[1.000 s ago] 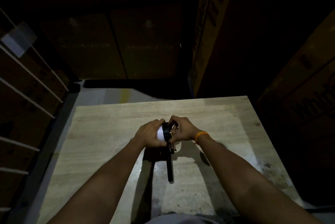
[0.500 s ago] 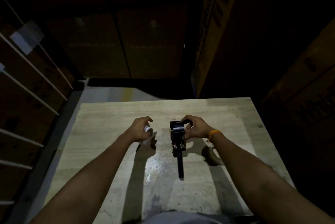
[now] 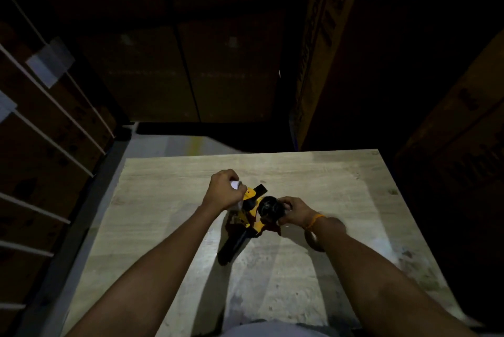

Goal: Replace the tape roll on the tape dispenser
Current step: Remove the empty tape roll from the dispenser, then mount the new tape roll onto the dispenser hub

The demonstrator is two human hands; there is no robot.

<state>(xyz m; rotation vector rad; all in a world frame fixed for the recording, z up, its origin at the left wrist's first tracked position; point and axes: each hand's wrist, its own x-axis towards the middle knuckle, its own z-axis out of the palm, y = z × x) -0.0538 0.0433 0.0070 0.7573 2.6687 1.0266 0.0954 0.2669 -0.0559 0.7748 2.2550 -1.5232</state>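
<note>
While left hand (image 3: 223, 192) holds white roll (image 3: 235, 184) in closed grip, right hand (image 3: 294, 210) grips black hub of tape dispenser (image 3: 252, 211) on counter (image 3: 327, 173). Hub looks bare; fresh roll not on yet.

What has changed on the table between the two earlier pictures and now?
The left hand pulled the white roll off the tape dispenser, moved left, then came back beside it, roll in grasp. The dispenser was turned: its yellow side now faces up and its handle points toward the near left. The right hand kept its hold on the dispenser's black hub. The brown tape roll stayed on the table.
</note>
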